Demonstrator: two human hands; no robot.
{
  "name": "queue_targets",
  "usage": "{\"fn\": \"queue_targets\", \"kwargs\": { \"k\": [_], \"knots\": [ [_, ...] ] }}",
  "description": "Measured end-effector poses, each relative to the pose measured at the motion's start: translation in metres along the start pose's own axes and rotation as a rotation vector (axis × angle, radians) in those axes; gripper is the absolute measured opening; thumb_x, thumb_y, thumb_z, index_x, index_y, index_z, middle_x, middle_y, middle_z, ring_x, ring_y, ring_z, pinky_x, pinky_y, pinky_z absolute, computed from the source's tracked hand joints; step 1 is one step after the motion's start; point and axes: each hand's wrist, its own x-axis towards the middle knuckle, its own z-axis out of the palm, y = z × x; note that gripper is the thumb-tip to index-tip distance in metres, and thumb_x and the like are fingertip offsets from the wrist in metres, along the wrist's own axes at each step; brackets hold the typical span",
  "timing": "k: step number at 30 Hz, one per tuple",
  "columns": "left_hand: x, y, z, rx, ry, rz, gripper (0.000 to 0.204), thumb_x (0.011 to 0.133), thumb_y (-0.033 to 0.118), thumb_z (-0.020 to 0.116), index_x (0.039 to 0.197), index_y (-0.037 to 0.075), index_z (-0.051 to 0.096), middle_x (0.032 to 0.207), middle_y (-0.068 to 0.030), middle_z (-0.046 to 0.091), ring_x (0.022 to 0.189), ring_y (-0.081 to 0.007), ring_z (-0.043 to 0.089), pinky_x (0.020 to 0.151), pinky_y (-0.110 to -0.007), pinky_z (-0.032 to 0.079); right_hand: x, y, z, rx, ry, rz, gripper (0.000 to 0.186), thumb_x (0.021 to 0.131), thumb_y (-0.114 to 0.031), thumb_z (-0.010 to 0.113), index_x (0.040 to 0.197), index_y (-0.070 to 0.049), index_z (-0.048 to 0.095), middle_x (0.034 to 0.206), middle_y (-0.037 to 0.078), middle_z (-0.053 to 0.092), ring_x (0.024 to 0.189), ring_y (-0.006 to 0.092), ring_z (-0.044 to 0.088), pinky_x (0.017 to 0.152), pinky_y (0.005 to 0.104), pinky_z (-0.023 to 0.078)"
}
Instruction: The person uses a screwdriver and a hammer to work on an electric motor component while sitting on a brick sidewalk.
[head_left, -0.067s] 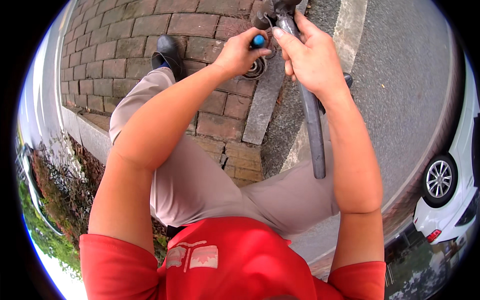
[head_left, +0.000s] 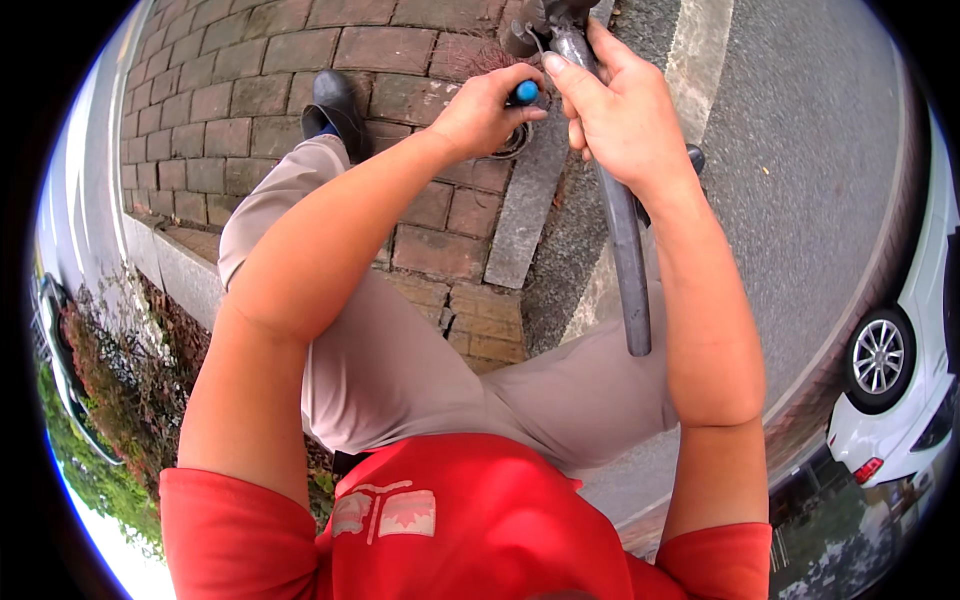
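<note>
Long straight dark-grey tube (head_left: 627,265) is gripped near its upper end by the right hand (head_left: 630,125), with the thumb laid along the near face and the fingers wrapped round the far side. The tube's long axis is run from the top of the view down and slightly rightward; its blunt lower end is pointed back toward the wearer, over the beige-trousered right leg (head_left: 590,395). At the tube's upper end, a rough dark-grey metal fitting (head_left: 558,14) is seen, cut by the upper edge. A thin curved grey metal hook (head_left: 537,40) is seen just left of the tube, by the right thumb; what it is joined to cannot be told.

Bright-blue round-ended handle (head_left: 526,93), left of the tube, is clamped in the closed fingers of the left hand (head_left: 478,112). Its blue end is turned up toward the camera, so its long axis is seen nearly end-on; its far end is hidden. Hands are held near each other, not touching.

Left of the tube, a flat grey stone kerb strip (head_left: 517,240) and reddish-brown brick paving (head_left: 255,95) are seen; grey asphalt (head_left: 800,120) is seen to its right.
</note>
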Motion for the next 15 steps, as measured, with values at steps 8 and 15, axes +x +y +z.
{"fn": "queue_targets", "kwargs": {
  "k": [8,15],
  "knots": [
    [0.016,0.008,-0.012,0.029,0.090,-0.219,0.036,0.088,0.024,0.078,0.116,0.009,0.062,0.105,-0.0112,0.072,0.098,-0.0238,0.069,0.088,-0.038,0.053,-0.003,-0.022,-0.010,0.031,0.011,-0.011,0.043,0.097,-0.014,0.061,0.138,-0.002,0.054,0.076,0.002,0.062,0.053,0.0062,0.049,0.047,0.0264,0.041],
    [0.017,0.012,-0.020,0.026,0.071,-0.214,0.032,0.089,0.022,0.076,0.114,0.008,0.061,0.104,-0.0109,0.072,0.099,-0.0232,0.069,0.088,-0.038,0.053,-0.002,-0.024,-0.013,0.035,-0.012,-0.044,0.039,0.096,-0.013,0.061,0.134,-0.002,0.056,0.077,0.003,0.063,0.053,0.0065,0.050,0.048,0.0267,0.041]
  ]
}}
